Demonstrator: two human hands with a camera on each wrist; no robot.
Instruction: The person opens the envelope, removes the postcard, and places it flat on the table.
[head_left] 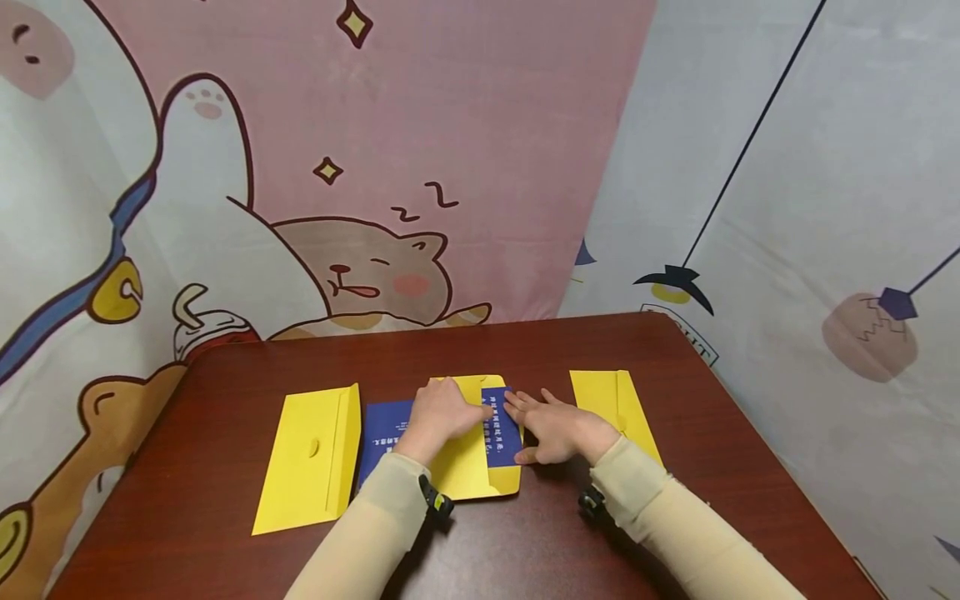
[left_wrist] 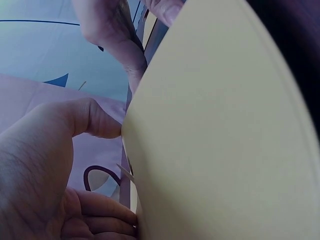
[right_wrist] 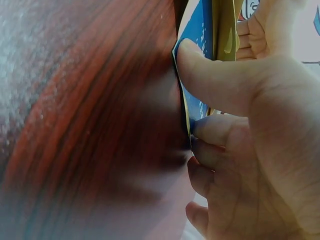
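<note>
A yellow envelope (head_left: 465, 471) lies mid-table with a blue card (head_left: 501, 429) with white writing partly inside its right side. My left hand (head_left: 444, 417) rests on the envelope, thumb reaching toward the card. In the left wrist view the thumb and fingertips touch the yellow paper, with a small pointed tab between them. My right hand (head_left: 555, 429) is at the card's right edge with its fingers spread. In the right wrist view its thumb (right_wrist: 200, 70) rests on the blue face and the forefinger touches the card lower down.
Left of the envelope lies another blue card (head_left: 378, 437), partly covered by my left arm. A yellow envelope (head_left: 303, 462) with a small tab is further left, and another yellow envelope (head_left: 611, 400) is beyond my right hand. The brown table (head_left: 225, 417) meets printed cloth at the back.
</note>
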